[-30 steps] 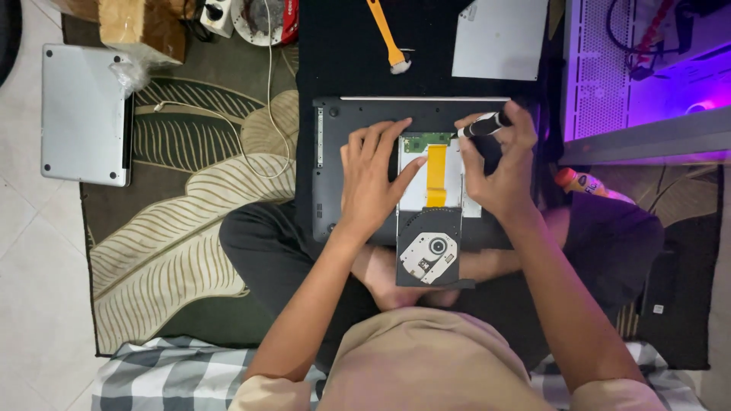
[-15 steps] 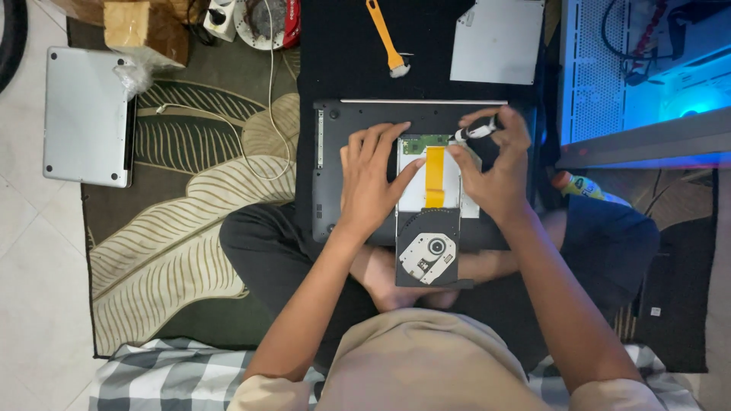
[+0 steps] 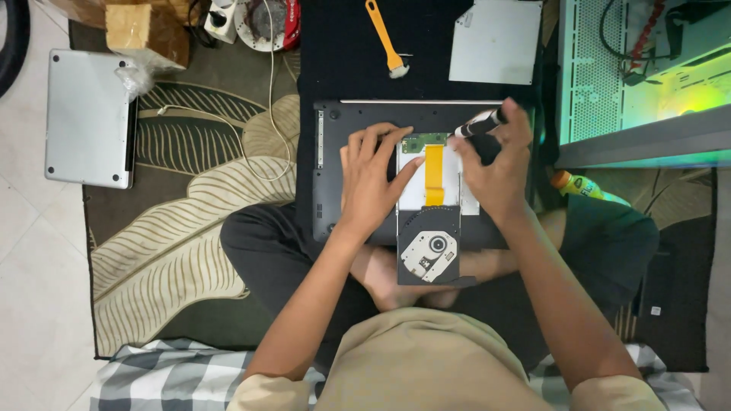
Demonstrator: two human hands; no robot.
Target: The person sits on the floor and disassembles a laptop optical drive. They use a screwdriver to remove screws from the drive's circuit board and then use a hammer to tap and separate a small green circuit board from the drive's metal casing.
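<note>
my right hand [image 3: 499, 164] is clamped on a small black-and-silver screwdriver [image 3: 478, 123], tip aimed left at the far edge of the optical drive [image 3: 431, 221]. my left hand [image 3: 373, 175] lies flat, fingers spread, on the dark laptop base [image 3: 335, 152], fingertips touching the drive's left side. drive sits on the base over my lap, orange ribbon cable [image 3: 434, 164] down its middle. yellow brush [image 3: 385, 38] far, silver laptop [image 3: 89, 118] far left.

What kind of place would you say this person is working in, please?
Probably a home floor used for computer repair. The person sits on a leaf-patterned rug, a dark upturned laptop on the lap, beside a closed silver laptop and an open, lit white computer case.
</note>
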